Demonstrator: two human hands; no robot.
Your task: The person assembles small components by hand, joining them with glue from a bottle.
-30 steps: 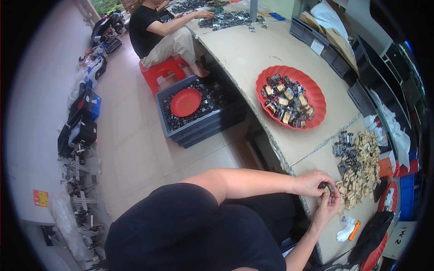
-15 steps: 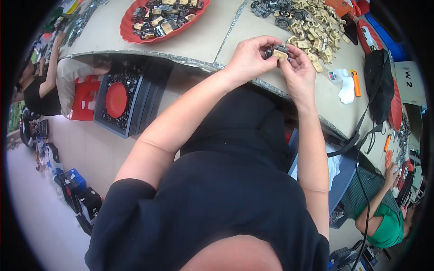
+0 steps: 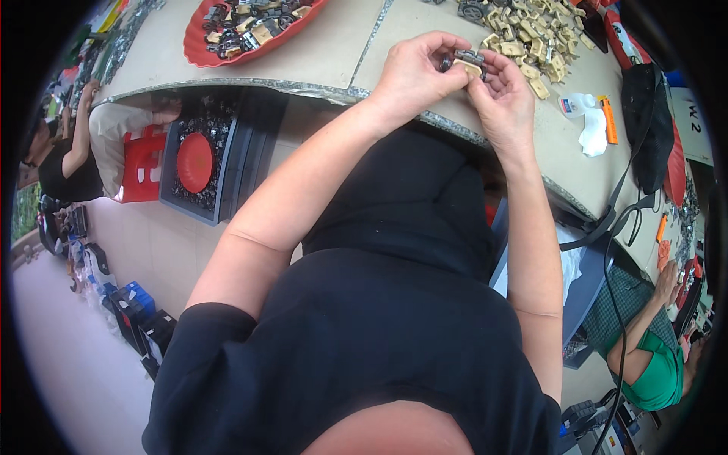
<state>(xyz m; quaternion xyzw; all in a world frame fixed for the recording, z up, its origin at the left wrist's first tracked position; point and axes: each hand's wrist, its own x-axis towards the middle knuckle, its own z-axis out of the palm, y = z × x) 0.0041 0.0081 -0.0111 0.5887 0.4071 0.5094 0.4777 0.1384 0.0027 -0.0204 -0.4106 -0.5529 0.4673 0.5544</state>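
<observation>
A small toy vehicle point(image 3: 469, 64), tan with dark grey parts and black wheels, is pinched between both my hands above the near edge of the table. My left hand point(image 3: 421, 74) closes on its left end, thumb along the tan side. From the other end, the thumb and fingers of my right hand point(image 3: 502, 97) grip it. Just beyond my right hand lies a heap of loose tan pieces point(image 3: 535, 47), with black wheeled parts point(image 3: 472, 9) at its left. A red scalloped dish point(image 3: 196, 51) at the far left holds several tan-and-black wheeled pieces.
Right of the heap are a small white bottle point(image 3: 578, 105), a white paper piece point(image 3: 594, 133) and an orange cutter point(image 3: 609, 120). A black bag point(image 3: 646, 129) with straps lies farther right. Grey crates point(image 3: 227, 193) stand below left. Co-workers sit at both sides.
The view has shifted slightly, so the table things sit higher in the picture. Both hands still hold the toy vehicle, with only a slight shift of the fingers.
</observation>
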